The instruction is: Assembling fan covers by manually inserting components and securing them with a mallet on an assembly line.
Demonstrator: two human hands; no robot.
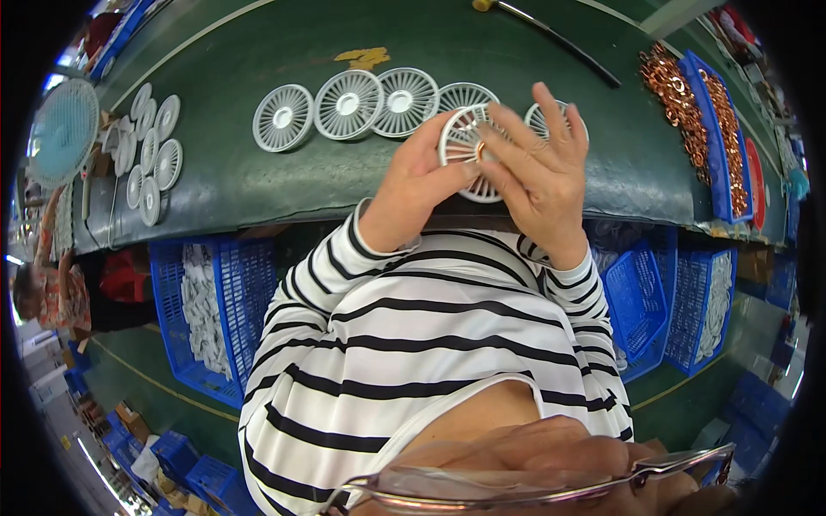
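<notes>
My left hand (411, 185) grips a round white slotted plastic disc (482, 189) by its rim, tilted above the near edge of the green table. At the disc's centre, the bent fingers of my right hand (549, 189) pinch a small copper-coloured ring (480, 151), while its outer fingers point up and spread. The fingertips partly hide the ring. Beyond my hands is a row of similar discs: one white disc (284, 118) at its left end, several overlapping ones beside it, and another disc (542, 120) partly behind my right hand.
More discs (150, 150) stand clustered at the table's left. A hammer-like tool (559, 43) lies at the far side. Copper rings (675, 107) are heaped beside a blue tray (718, 138) of rings on the right. Blue crates (225, 301) sit below the table edge.
</notes>
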